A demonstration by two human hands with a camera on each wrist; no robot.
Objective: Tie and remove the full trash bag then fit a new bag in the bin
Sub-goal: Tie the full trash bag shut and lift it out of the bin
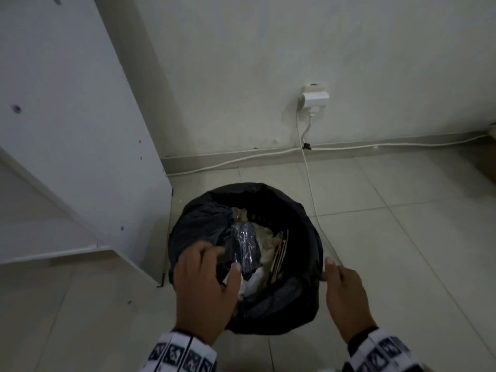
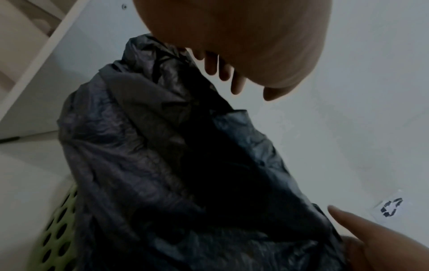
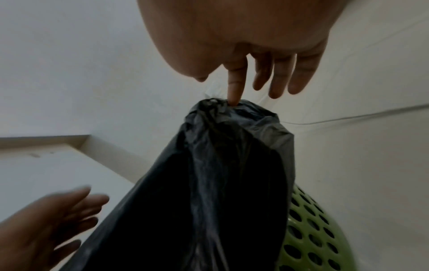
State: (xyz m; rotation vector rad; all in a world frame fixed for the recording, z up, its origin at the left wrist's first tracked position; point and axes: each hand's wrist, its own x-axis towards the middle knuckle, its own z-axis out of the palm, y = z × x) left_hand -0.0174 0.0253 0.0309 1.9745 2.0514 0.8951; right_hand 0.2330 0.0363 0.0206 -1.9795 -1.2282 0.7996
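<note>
A black trash bag (image 1: 198, 224) lines a green perforated bin (image 3: 313, 229) on the floor. Inside it lie crumpled plastic, paper and card (image 1: 257, 242). My left hand (image 1: 214, 264) hovers over the near-left rim with its fingers spread and relaxed; its fingertips (image 2: 223, 73) hang by a raised fold of the bag (image 2: 144, 95). My right hand (image 1: 341, 285) is at the right rim. Its straight index finger (image 3: 233, 91) touches the bunched bag edge (image 3: 216, 106), the thumb stands apart and the other fingers are extended. Neither hand grips anything.
A white cabinet panel (image 1: 80, 130) stands close on the bin's left. On the wall behind is a socket with a plug (image 1: 315, 96). A white cable (image 1: 311, 194) runs down past the bin's right side over the tiled floor (image 1: 402, 237).
</note>
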